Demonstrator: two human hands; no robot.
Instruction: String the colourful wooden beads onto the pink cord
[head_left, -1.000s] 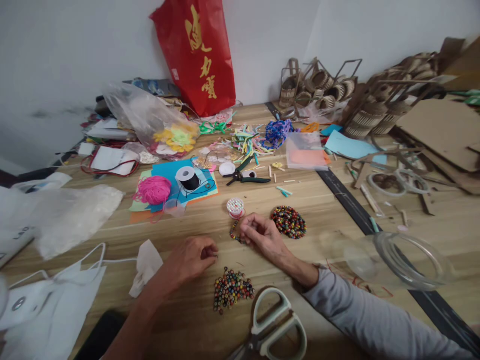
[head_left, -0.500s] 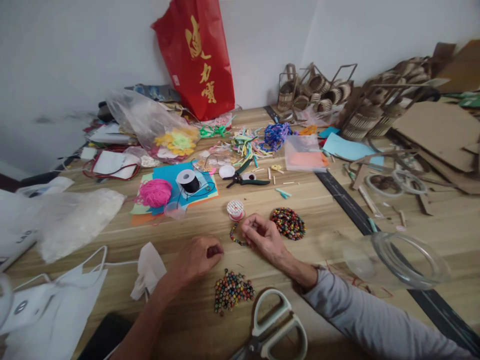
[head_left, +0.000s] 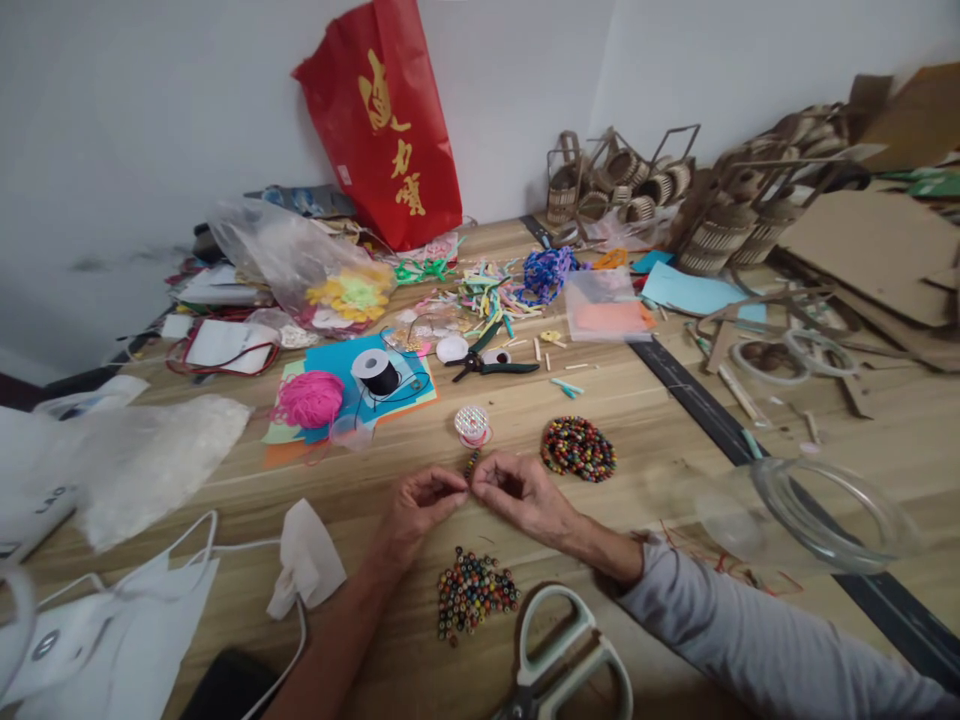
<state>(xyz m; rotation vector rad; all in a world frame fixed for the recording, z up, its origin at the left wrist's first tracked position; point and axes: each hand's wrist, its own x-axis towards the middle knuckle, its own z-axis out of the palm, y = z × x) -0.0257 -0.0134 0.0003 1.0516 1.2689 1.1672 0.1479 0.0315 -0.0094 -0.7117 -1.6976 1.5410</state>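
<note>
My left hand (head_left: 421,502) and my right hand (head_left: 519,492) meet fingertip to fingertip over the wooden table (head_left: 645,400), both pinched. A short string of coloured beads (head_left: 472,463) runs up from between them toward a small spool of clear thread (head_left: 472,425). What my left fingers pinch is too small to name. A loose heap of coloured beads (head_left: 476,591) lies just below my hands. A round mat of beads (head_left: 578,447) lies to the right of my right hand.
Large scissors (head_left: 562,660) lie at the near edge, a clear glass jar (head_left: 810,515) on its side at right. Pink yarn (head_left: 309,398), a black cord spool (head_left: 376,370) and pliers (head_left: 491,364) sit further back. Plastic bags fill the left, cardboard baskets (head_left: 637,185) the far right.
My left hand has moved up and right from beside the bead heap to meet my right hand at the bead string. The right hand stayed in place.
</note>
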